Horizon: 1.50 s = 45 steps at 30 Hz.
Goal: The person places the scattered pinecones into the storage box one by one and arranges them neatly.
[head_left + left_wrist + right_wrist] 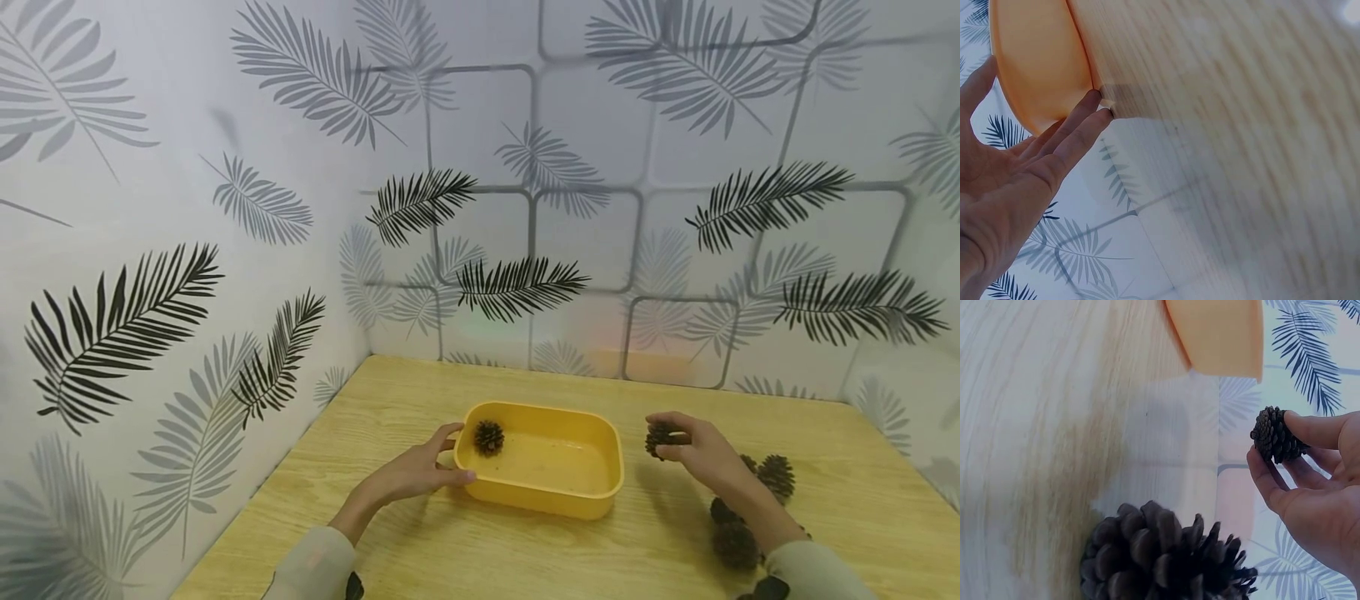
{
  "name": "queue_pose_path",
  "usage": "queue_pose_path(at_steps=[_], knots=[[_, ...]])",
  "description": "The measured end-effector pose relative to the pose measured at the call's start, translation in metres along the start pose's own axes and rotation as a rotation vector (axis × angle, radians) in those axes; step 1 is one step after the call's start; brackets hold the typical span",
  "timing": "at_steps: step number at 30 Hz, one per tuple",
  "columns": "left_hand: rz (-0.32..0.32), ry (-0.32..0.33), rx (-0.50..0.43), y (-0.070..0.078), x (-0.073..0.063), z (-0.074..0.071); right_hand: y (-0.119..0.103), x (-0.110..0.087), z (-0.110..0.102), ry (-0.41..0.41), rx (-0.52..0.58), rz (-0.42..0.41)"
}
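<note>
Sleeves, pale, two: left sleeve (pixel 315 562) and right sleeve (pixel 821 571), lowest in the head view.

Left hand (pixel 412 471): thumb and nearly straight fingers spread against the left end of the tub, touching, not clenched.

Right hand (pixel 708 458): thumb and fingers pinch the held pine cone (pixel 657 440) above the table, right of the tub and well short of touching it.

Yellow tub (pixel 570 504): rectangular, rounded corners, upright on the table; rim open upward. Contents: one inner pine cone (pixel 489 438), at the left end.

Table (pixel 427 550): wood-grain top; far edge meets the wall, left edge runs along the side wall. A strip of tabletop separates tub from loose cones.

Loose pine cones (pixel 737 546): several, dark, grouped beneath and beside the right forearm, which partly hides them; exact count cannot be told.

Wall (pixel 480 125): printed black and grey fronds over rounded grid lines.
</note>
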<state>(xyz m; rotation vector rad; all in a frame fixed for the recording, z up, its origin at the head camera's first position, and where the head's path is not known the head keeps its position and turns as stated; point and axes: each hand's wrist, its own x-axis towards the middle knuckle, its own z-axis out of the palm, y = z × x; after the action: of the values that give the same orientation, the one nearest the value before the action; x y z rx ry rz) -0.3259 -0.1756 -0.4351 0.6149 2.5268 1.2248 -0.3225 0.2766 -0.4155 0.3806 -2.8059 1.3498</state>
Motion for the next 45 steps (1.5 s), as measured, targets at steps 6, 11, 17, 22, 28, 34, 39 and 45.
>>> queue_pose_path(at_steps=[6,11,17,22,28,34,39,45], knots=[[0.007,0.002,0.006,-0.002,0.002,0.000,-0.008,0.000,0.001,0.005,0.013,-0.017],[0.007,0.005,0.005,-0.001,0.001,0.000,-0.011,0.000,0.001,0.000,0.011,-0.019],[0.006,0.003,0.003,0.000,0.001,0.000,-0.017,0.000,0.001,0.005,0.004,-0.027],[-0.002,0.004,-0.004,0.000,0.001,-0.001,-0.025,0.000,0.003,0.013,0.008,-0.041],[0.004,-0.003,-0.010,0.000,0.000,0.000,-0.033,0.000,0.007,0.025,0.003,-0.077],[0.001,-0.004,-0.010,-0.001,-0.001,0.000,-0.039,0.000,0.012,0.026,0.017,-0.105],[0.002,-0.002,-0.016,-0.001,-0.001,0.000,-0.046,0.001,0.013,0.025,0.021,-0.121],[0.000,0.003,-0.021,0.001,-0.001,0.000,-0.050,0.002,0.017,0.021,0.032,-0.130]])
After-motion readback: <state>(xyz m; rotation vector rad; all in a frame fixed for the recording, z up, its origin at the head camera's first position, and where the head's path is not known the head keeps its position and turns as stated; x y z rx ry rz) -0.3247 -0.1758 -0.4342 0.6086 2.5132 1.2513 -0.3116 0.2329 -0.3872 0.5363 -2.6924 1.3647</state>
